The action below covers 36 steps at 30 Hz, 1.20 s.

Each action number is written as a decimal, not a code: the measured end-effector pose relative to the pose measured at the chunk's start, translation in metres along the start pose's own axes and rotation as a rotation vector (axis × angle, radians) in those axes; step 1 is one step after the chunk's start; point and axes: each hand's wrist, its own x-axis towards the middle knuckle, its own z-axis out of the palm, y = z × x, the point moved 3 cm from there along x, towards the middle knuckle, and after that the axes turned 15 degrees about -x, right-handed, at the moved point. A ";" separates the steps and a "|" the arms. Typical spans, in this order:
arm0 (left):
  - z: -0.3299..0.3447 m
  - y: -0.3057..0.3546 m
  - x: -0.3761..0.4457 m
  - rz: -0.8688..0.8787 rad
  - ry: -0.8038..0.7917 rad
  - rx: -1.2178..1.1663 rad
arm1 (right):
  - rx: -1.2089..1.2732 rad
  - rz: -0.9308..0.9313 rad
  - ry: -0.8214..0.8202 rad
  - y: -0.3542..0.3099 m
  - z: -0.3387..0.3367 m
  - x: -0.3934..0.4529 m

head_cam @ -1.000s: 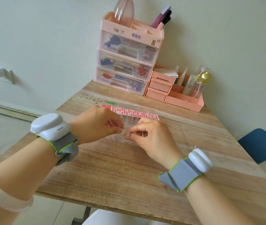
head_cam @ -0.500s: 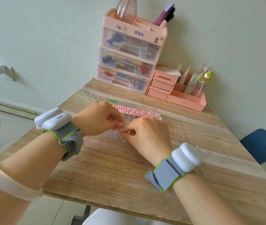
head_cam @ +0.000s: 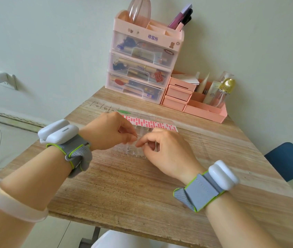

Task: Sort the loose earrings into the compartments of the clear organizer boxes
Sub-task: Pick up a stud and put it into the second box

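A clear organizer box (head_cam: pixel 143 127) lies flat on the wooden table (head_cam: pixel 142 185), mostly hidden by my hands. Two tiny silver earrings (head_cam: pixel 131 151) lie in one of its near compartments, just below my fingertips. My left hand (head_cam: pixel 109 131) hovers over the box's left part with thumb and forefinger curled together. My right hand (head_cam: pixel 167 151) is over its right part, fingers curled, thumb tip against forefinger. The two sets of fingertips nearly meet above the earrings. Nothing shows between the fingers of either hand.
A sheet of pink-red stickers (head_cam: pixel 152 123) lies along the box's far side. A pink three-drawer organizer (head_cam: pixel 142 65) and a pink desk tray with bottles (head_cam: pixel 204 106) stand against the wall. A blue chair (head_cam: pixel 288 160) is on the right.
The earring that both hands pinched between them is no longer at my fingertips; two earrings now lie in the compartment. My hands have shifted slightly toward the box.
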 end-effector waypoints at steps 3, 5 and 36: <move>0.000 0.000 0.000 -0.004 0.004 -0.001 | -0.051 -0.044 -0.060 -0.003 0.001 -0.001; 0.000 0.001 0.000 -0.003 0.003 -0.001 | -0.071 -0.057 -0.088 -0.003 0.003 -0.002; -0.003 -0.002 0.005 -0.016 -0.043 -0.033 | -0.169 -0.168 0.026 -0.013 0.003 -0.004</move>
